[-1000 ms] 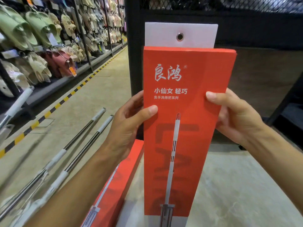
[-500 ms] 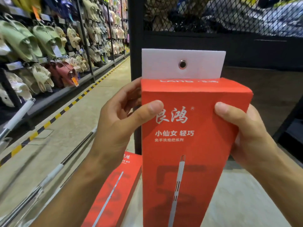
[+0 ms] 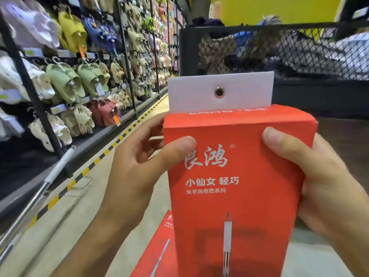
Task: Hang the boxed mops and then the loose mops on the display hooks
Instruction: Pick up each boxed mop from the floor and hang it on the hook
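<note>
**Both hands hold one boxed mop upright in front of mesh bin**

Hands: 2 in view. Left hand [image 3: 137, 172] grips the left edge of the red mop box [image 3: 235, 192], thumb curled over the front face near the printed logo, fingers wrapped behind and mostly hidden. Right hand [image 3: 327, 192] clamps the right edge the same way, thumb on front, fingers behind the box, not visible.

Boxed mops: 2 counted. The held box stands upright, centre frame, lifted off the floor, top end near the black mesh bin [image 3: 299, 48]. A white hang tab [image 3: 199, 94] sticks up from the box top, with 1 metal eyelet [image 3: 219, 92] in it, nothing through the eyelet. Second red box [image 3: 157, 250] lies flat on the floor below, partly hidden behind the held box, between the two forearms.

Loose mops: 1 handle clearly seen, the loose mop pole [image 3: 50, 176], white grip section above bare metal, slanting at far left, just beside the shelf base. Lower end blurred, cannot tell whether more poles lie there.

Other: slipper racks [image 3: 79, 76] run along the left, many pairs on hooks, too many to count. Yellow-black floor tape [image 3: 111, 146] runs along the rack base. Yellow sign [image 3: 279, 7] at top, 1. Bin contents blurred behind mesh.
</note>
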